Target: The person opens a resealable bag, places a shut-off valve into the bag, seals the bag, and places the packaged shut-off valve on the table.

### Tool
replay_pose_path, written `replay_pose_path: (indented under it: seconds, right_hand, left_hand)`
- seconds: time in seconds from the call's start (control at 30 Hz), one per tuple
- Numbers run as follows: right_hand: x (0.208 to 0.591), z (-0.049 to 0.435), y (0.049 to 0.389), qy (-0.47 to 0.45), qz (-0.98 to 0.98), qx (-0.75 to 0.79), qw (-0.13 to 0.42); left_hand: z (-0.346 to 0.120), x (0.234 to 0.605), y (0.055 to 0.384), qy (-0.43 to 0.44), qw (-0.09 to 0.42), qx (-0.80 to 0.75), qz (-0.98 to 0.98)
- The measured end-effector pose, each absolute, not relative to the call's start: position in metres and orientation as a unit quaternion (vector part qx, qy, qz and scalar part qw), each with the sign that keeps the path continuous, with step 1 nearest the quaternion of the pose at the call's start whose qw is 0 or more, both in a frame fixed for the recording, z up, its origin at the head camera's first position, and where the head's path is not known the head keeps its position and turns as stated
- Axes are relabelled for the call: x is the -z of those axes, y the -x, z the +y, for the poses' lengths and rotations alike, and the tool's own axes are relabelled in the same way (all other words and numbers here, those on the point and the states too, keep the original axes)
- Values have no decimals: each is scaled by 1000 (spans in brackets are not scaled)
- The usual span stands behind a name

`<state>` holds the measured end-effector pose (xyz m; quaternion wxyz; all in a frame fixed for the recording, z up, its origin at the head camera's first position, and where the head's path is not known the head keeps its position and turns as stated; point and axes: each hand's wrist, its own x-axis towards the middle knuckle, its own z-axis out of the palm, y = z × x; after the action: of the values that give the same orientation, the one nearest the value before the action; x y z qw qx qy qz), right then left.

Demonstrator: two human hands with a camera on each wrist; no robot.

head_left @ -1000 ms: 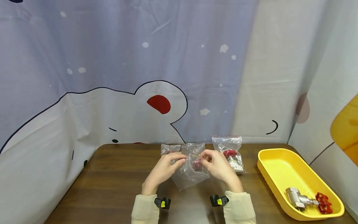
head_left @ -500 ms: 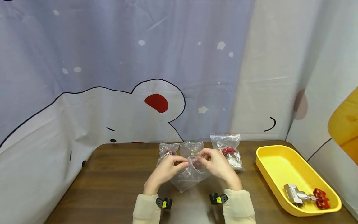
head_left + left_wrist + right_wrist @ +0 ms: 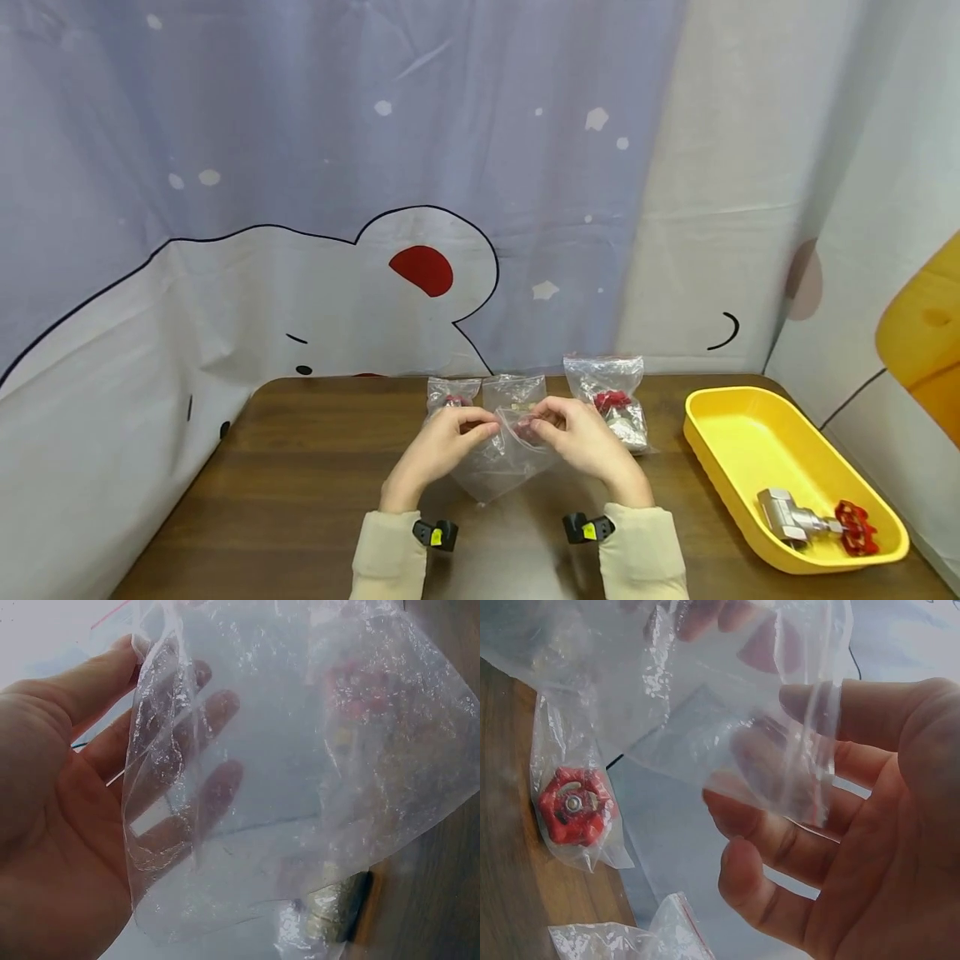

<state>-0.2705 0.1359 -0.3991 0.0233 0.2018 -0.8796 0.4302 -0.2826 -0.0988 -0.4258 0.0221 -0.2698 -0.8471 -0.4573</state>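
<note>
A clear zip-lock bag (image 3: 491, 479) hangs from both hands above the table. My left hand (image 3: 438, 448) pinches one side of its mouth between thumb and fingers, and the other fingers show through the film in the left wrist view. At the opposite side, my right hand (image 3: 588, 442) pinches the rim with thumb and forefinger. The bag mouth gapes a little between the hands. Something red and blurred shows through the bag (image 3: 262, 772). Behind it lies another bag (image 3: 517, 387), partly hidden. A red handwheel (image 3: 574, 804) in plastic appears in the right wrist view.
A small bag (image 3: 453, 388) with a red part stands at the back left of the hands. To their right is a larger bag (image 3: 611, 379) holding a red-handled valve. The yellow tray (image 3: 716, 467) at the right holds a metal valve (image 3: 795, 518) with a red handwheel.
Both hands keep their hold on the bag with only small finger movements. The mouth of the bag has shifted slightly between them. The head view has tilted a little.
</note>
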Motion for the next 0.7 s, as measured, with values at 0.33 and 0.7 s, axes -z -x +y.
replay_pose_path:
  seconds: [0.33,0.7]
  right_hand:
    - [391,164,271,-178,-869,-462,11]
    - [387,199,270,-148,-883,-445,24]
  left_hand:
    - [-100,425,285,267,34,466,-843]
    - [-102,424,284,258,34,462,-848]
